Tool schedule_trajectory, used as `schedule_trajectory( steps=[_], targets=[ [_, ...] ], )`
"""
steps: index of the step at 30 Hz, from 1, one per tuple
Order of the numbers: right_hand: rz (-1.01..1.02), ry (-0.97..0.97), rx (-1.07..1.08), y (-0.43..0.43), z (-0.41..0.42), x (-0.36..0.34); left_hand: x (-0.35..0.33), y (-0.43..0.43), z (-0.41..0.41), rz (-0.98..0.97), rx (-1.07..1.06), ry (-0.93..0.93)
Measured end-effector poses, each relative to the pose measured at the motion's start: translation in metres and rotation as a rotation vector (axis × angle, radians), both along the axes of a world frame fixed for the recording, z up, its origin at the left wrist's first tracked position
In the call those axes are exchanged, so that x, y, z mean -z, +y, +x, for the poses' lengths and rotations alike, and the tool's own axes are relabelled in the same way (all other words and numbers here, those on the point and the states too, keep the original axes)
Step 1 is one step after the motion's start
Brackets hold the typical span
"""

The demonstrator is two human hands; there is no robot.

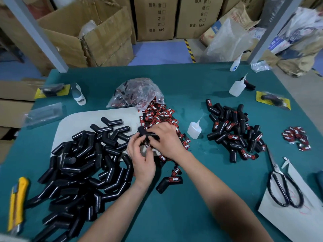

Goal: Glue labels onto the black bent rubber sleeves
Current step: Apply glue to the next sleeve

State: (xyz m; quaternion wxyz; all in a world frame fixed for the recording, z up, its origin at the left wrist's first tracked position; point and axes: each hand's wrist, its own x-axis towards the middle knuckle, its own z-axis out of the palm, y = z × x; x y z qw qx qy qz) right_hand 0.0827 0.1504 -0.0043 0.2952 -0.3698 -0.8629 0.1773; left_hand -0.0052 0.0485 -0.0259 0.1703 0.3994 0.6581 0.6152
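Both my hands meet at the table's middle around one black bent rubber sleeve (pixel 146 133). My right hand (pixel 166 140) grips it from above; my left hand (pixel 141 154) pinches at it from below. A heap of red-and-black labels (pixel 162 116) lies just behind my hands. Several unlabelled sleeves (pixel 83 165) are piled at the left. Labelled sleeves (pixel 234 133) lie piled at the right, and one labelled sleeve (pixel 169 184) lies below my hands. A small glue bottle (pixel 194 130) stands right of my hands.
A clear bag of labels (pixel 138 93) sits behind the heap. Two more glue bottles (pixel 236 88) stand at the back right. Scissors (pixel 283 186) lie on white paper at the right, a yellow utility knife (pixel 16 205) at the left edge. Cardboard boxes (pixel 87 32) stand beyond the table.
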Motion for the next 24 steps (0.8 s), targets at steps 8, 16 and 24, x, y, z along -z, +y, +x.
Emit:
schedule_trajectory(
  steps=[8, 16, 24],
  targets=[
    [-0.587, 0.425, 0.176, -0.041, 0.048, 0.012, 0.001, -0.003, 0.003, -0.169, 0.320, 0.043],
    [0.049, 0.494, 0.634, -0.016, 0.085, 0.011, 0.000, -0.003, 0.002, -0.232, 0.267, -0.061],
    [-0.254, 0.343, 0.470, -0.012, 0.083, 0.018, -0.005, -0.002, 0.002, -0.213, 0.255, -0.088]
  ],
)
